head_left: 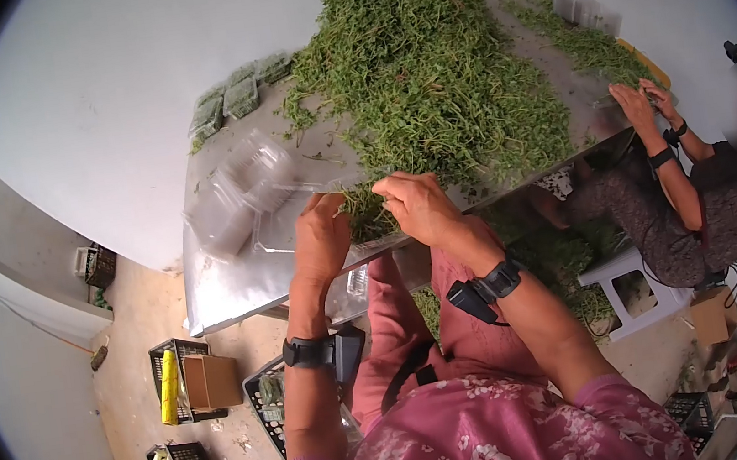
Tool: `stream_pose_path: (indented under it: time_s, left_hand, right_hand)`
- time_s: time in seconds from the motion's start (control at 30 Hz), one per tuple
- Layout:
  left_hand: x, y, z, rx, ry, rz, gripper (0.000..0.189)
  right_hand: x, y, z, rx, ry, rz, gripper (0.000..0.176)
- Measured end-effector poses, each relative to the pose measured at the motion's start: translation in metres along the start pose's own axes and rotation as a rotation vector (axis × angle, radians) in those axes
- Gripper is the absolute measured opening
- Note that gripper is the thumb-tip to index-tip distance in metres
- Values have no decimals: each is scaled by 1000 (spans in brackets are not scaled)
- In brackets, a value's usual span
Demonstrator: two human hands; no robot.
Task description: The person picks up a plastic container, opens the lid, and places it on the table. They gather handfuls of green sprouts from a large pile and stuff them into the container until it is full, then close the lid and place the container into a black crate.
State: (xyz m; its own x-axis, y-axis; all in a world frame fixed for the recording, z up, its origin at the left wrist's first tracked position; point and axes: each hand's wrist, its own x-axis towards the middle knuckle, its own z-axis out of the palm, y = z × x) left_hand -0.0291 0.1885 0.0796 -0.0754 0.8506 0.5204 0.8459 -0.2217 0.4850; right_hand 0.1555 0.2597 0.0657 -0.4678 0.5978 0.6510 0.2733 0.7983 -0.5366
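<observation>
A big heap of green herb sprigs [422,67] covers much of a shiny metal table [227,275]. My left hand [321,231] and my right hand [416,206] meet at the table's near edge, both closed on a small bunch of green sprigs [368,212] pulled from the heap. The bunch lies over an open clear plastic clamshell box [289,217]. Both wrists carry black bands with small devices.
A stack of clear plastic boxes [239,191] lies left of my hands. Filled herb packs [233,99] sit at the table's far left. Another person's hands [642,100] work at the right edge, seated by a white stool [628,285]. Crates and a cardboard box [212,380] stand on the floor.
</observation>
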Motion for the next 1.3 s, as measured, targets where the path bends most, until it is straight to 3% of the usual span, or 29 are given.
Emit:
stream_pose_path:
  time_s: [0.1,0.33,0.6,0.7,0.87,1.0,1.03,1.13,1.17,1.3]
  left_hand:
    - [4,9,0,-86,13,-59,20]
    - [15,31,21,-96,-176,-118,25]
    - [21,2,46,-4,-306,-20,31]
    - [22,9,48,62,-364,-63,30]
    - [18,9,53,87,-301,-7,28]
    - [17,6,54,75,-291,-23,28]
    - [17,4,56,73,-294,-29,29]
    - [16,2,56,64,-286,-21,29]
    - [15,1,57,62,-280,-23,29]
    - [14,1,57,45,-266,-37,28]
  right_hand:
    - [2,1,-11,193,86,138,13]
    - [-3,11,-16,334,141,338,15]
    - [-6,22,-29,122,69,213,12]
    - [3,34,-49,24,54,165,11]
    - [26,79,-86,-140,73,366,8]
    - [47,121,-88,-361,81,250,22]
    - [54,121,-89,-382,-9,348,35]
    - [68,100,-81,-497,-121,431,45]
    - [68,105,-73,-489,-126,396,56]
    - [76,84,-61,-573,-267,322,55]
